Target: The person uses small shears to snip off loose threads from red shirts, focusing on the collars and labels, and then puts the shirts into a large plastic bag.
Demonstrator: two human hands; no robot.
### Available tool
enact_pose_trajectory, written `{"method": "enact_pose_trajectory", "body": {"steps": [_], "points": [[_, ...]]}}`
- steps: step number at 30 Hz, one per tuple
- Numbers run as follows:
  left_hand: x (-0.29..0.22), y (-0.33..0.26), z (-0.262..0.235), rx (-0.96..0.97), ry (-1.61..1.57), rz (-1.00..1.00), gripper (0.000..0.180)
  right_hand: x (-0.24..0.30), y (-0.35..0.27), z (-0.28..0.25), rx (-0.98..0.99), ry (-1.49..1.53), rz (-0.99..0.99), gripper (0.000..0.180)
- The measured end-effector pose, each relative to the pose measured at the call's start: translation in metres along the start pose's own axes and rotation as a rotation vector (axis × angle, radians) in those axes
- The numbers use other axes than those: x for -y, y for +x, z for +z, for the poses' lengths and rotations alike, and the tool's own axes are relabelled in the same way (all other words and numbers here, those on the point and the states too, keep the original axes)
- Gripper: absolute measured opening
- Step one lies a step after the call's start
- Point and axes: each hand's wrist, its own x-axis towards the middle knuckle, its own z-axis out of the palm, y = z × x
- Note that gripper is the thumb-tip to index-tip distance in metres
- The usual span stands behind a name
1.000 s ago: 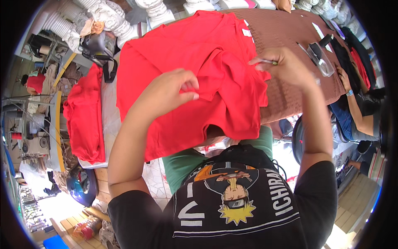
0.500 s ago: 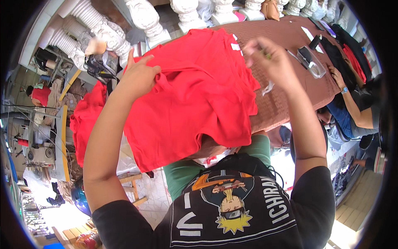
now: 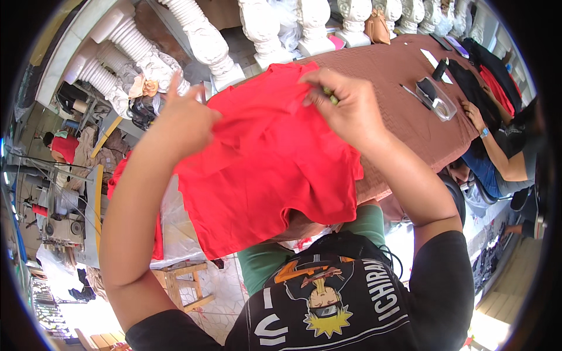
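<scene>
Several red garments [image 3: 266, 158] lie in a loose, wrinkled pile on the brown-covered table, their near edge hanging over my green-clad legs. My left hand [image 3: 187, 126] is over the pile's left side, blurred, with fingers stretched apart and the lower ones close to the cloth. My right hand [image 3: 351, 108] is above the pile's upper right part, its thumb and fingers closed round a small yellow-green object [image 3: 333, 99]. Most of that object is hidden in the grip, so its kind does not show. Fingertips of this hand overlap the red cloth in view; contact is unclear.
White balusters [image 3: 260, 32] line the table's far edge. Along the brown tablecloth [image 3: 404, 76] to the right lie a clear plastic box [image 3: 444, 108] and dark cloth. Another person's hand [image 3: 473, 114] rests there. Sewing machines [image 3: 61, 228] and a wooden stool [image 3: 181, 286] are left.
My right hand has moved left and slightly down, from beside the pile to over it. My left hand has shifted slightly lower. White tags at the pile's upper right edge no longer show.
</scene>
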Motion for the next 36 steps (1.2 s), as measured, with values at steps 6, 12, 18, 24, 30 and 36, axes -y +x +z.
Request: {"method": "enact_pose_trajectory", "body": {"steps": [6, 12, 18, 24, 30, 36], "points": [[0.074, -0.023, 0.006, -0.331, 0.227, -0.649, 0.023, -0.043, 0.046, -0.044, -0.308, -0.138, -0.004, 0.015], [-0.085, -0.032, -0.019, -0.231, -1.041, 0.337, 0.054, -0.137, 0.0, -0.105, 0.435, -1.027, 0.269, 0.022], [-0.094, -0.011, 0.031, -0.466, -1.463, 0.187, 0.028, -0.106, -0.008, -0.15, 0.944, -0.671, 0.518, 0.021], [-0.116, 0.0, 0.121, -0.747, -1.221, -0.46, 0.04, -0.085, -0.08, -0.094, 0.936, -0.259, 0.644, 0.016], [-0.095, 0.012, 0.181, -0.658, -1.17, -0.701, 0.047, -0.102, -0.075, -0.079, 0.093, 0.185, 0.711, 0.017], [-0.222, 0.004, 0.098, -0.898, -0.667, 0.157, 0.016, -0.213, -0.099, -0.14, -0.433, 0.097, 0.986, 0.03]]}}
